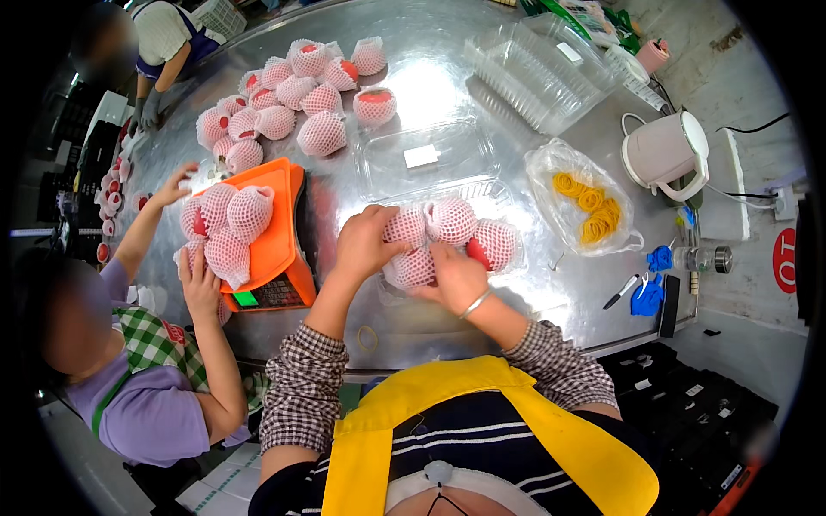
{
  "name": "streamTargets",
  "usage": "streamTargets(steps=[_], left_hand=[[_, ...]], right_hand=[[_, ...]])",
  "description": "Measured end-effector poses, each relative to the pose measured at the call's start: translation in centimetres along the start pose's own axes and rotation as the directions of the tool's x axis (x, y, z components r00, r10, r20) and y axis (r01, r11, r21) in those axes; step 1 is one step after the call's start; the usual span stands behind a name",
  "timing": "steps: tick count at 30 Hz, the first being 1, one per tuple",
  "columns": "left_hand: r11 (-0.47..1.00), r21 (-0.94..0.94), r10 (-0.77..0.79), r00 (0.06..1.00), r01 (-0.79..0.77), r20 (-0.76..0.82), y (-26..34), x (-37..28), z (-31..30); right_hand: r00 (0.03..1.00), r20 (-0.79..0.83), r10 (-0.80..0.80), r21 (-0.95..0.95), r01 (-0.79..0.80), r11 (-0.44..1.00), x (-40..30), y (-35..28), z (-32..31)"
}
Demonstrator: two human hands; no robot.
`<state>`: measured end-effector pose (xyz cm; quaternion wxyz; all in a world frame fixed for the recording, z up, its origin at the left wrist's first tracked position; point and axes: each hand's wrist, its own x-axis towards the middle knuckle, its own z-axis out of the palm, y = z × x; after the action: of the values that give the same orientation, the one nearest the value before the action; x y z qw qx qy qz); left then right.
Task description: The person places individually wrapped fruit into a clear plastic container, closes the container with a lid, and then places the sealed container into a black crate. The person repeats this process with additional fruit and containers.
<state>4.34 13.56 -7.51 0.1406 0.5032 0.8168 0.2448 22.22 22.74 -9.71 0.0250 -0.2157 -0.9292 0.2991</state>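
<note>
Before me, several round red fruits in pink foam nets [452, 220] sit in the base of a clear plastic clamshell box, whose lid [423, 157] lies folded back behind them. My left hand [369, 242] presses on the netted fruits at the left side, thumb on top. Fingers of my right hand [457, 276] rest against the lower netted fruit [412, 266], partly hiding it. A netted fruit with a bare red patch [495, 245] lies at the right end of the box.
At left, a co-worker's hand [200, 277] touches netted fruits on an orange scale [284, 226]. More netted fruits [295, 92] lie behind. To the right are stacked clear boxes [542, 71], a bag of yellow rubber bands [584, 200], a kettle [668, 155] and a marker [621, 291].
</note>
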Motion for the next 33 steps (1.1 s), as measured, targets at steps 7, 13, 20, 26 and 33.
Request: streamTargets(steps=[7, 13, 20, 26, 33], left_hand=[[0.997, 0.004, -0.081, 0.996, 0.081, 0.033, 1.0, -0.2, -0.2], [0.995, -0.089, -0.046, 0.998, 0.041, -0.047, 0.0, -0.4, 0.4], [0.946, -0.321, -0.149, 0.924, 0.030, -0.352, 3.8, -3.9, 1.0], [-0.049, -0.958, -0.484, 0.833, 0.282, 0.270, 6.5, -6.4, 1.6], [0.086, -0.934, -0.425, 0.861, 0.347, 0.280, 7.3, -9.3, 2.0]], right_hand=[[0.991, 0.062, 0.115, 0.275, -0.127, 0.953, 0.6, -0.2, 0.4], [0.996, 0.070, 0.050, 0.793, -0.086, 0.603, -0.1, 3.2, -0.1], [0.998, 0.067, 0.015, 0.998, -0.067, 0.016, -0.9, 4.6, -1.0], [0.980, -0.139, -0.145, 0.963, 0.168, 0.211, -1.3, 1.8, -3.3], [0.992, 0.126, 0.014, 0.936, -0.114, -0.333, -4.8, 0.6, -1.5]])
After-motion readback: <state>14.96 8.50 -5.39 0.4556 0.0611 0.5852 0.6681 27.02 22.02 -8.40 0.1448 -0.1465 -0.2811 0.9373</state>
